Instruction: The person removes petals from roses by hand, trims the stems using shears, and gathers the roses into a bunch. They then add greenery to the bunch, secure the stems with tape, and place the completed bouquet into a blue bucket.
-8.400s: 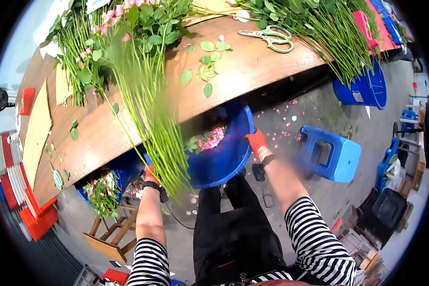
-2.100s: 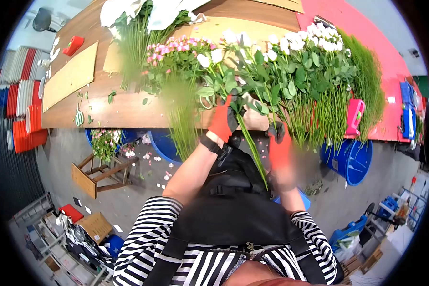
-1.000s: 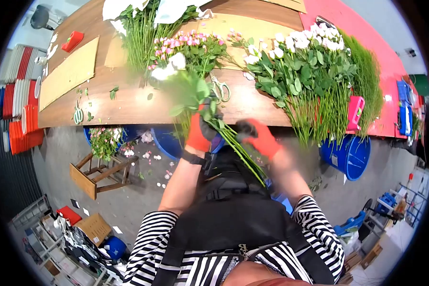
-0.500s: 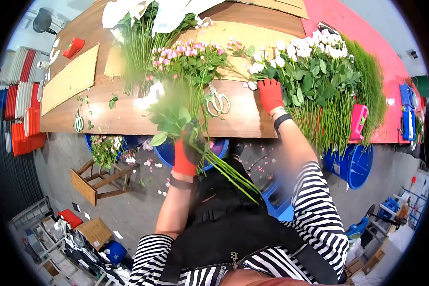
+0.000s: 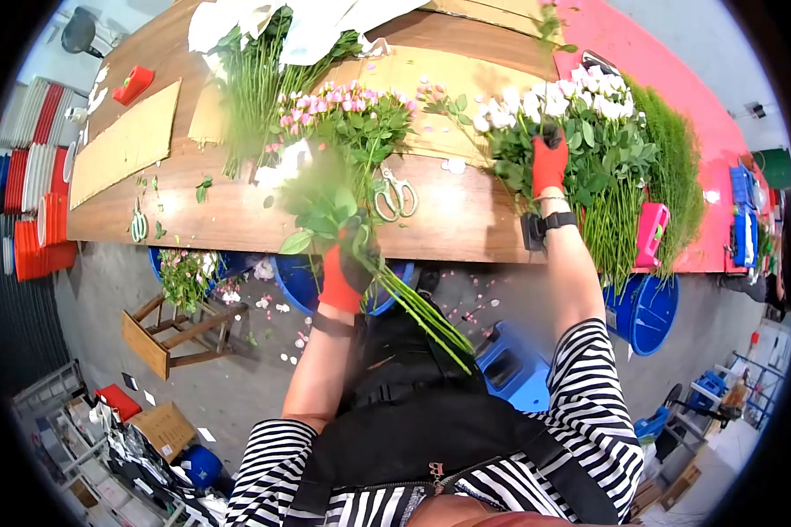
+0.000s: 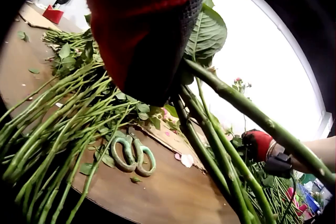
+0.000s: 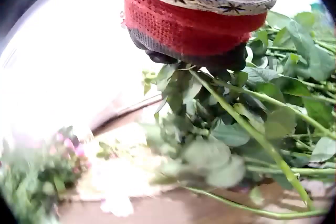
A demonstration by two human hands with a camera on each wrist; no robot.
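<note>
In a red glove with dark fingers, the left hand (image 5: 343, 277) grips several green stems (image 5: 426, 321) below blurred leaves and white blooms (image 5: 294, 160). The left wrist view shows thick stems (image 6: 226, 155) coming out under the glove (image 6: 144, 40). Over the pile of white roses (image 5: 599, 95), the right hand (image 5: 550, 163) has its fingers curled round a stem; a pinkish sprig (image 5: 549, 25) stands up above it. In the right wrist view, a stem (image 7: 252, 129) runs from beneath the closed glove (image 7: 194, 29); its fingertips are hidden.
Green-handled scissors (image 5: 397, 198) lie on the wooden table (image 5: 466, 211) beside pink roses (image 5: 347, 104). Loose greenery (image 5: 677, 149) and a pink tool (image 5: 651, 234) are at the right. Blue tubs (image 5: 650, 307), a blue stool (image 5: 514, 373) and a wooden stool (image 5: 145, 344) stand below.
The right hand has left the stems by the left hand, reached up and right over the table, and closed on a stem among the white roses. The left hand has kept its stems, now lower and further left.
</note>
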